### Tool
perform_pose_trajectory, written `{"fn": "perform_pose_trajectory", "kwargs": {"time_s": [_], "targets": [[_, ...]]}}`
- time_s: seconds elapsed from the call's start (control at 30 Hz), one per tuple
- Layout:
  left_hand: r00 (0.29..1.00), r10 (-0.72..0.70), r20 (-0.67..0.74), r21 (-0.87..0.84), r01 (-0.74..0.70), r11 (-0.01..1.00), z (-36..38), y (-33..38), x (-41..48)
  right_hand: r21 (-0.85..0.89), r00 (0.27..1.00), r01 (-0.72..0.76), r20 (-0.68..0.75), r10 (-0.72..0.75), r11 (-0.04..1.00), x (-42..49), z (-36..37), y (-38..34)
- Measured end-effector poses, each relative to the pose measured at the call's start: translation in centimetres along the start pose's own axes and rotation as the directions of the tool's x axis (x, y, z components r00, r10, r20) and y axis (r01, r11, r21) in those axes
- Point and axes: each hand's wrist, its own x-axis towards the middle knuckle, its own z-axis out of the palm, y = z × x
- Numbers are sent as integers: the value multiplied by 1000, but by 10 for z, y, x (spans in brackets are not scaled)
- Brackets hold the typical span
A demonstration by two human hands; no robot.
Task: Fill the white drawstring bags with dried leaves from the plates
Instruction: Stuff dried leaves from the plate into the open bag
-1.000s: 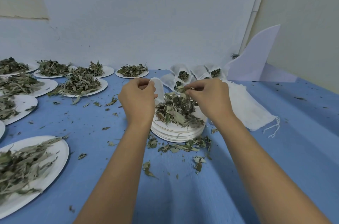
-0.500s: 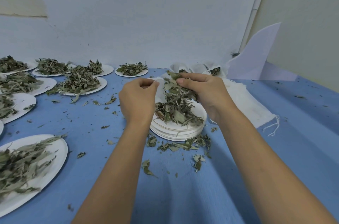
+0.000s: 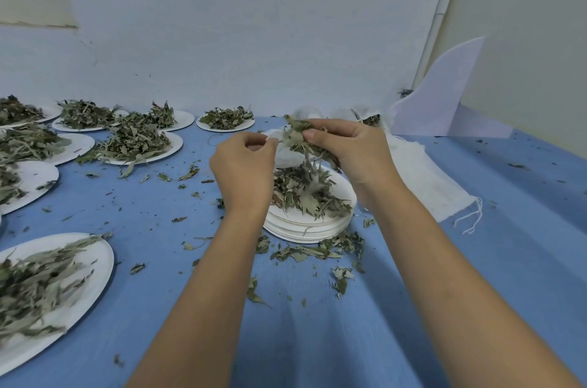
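Left grip [image 3: 243,165] pinches a white drawstring cloth bag [image 3: 282,156], largely hidden by the right grip [image 3: 352,149] clutching dried grey-green leaves [image 3: 295,136].

On the desk [image 3: 476,260], near its middle, a stack of plates [image 3: 301,227] carries a leaf heap [image 3: 305,194], with spilled leaves [image 3: 313,252] before it. Above the stack, the left grip [image 3: 244,165] pinches an open bag [image 3: 284,155]. The right grip [image 3: 352,149] holds a leaf bunch [image 3: 297,135] at the bag's mouth. A pile of bags [image 3: 428,181] lies right of the stack. Loaded plates [image 3: 139,149] line the left and back edges.
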Motion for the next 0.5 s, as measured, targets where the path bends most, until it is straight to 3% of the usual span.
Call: {"fn": "perform_pose_trajectory", "kwargs": {"time_s": [0.1,0.2,0.33,0.5], "targets": [[1000,-15,25,-57,17,998,1,2,0,-125,999,45,34,-41,991,0,2,4],[992,-78,96,-126,90,988,3,4,1,-247,998,56,-24,-64,967,2,1,10],[962,-154,223,-244,209,947,5,5,1,-471,984,100,-83,-157,877,2,6,18],[927,-172,333,-313,281,907,7,5,0,-615,952,177,-90,-291,768,1,11,22]]}}
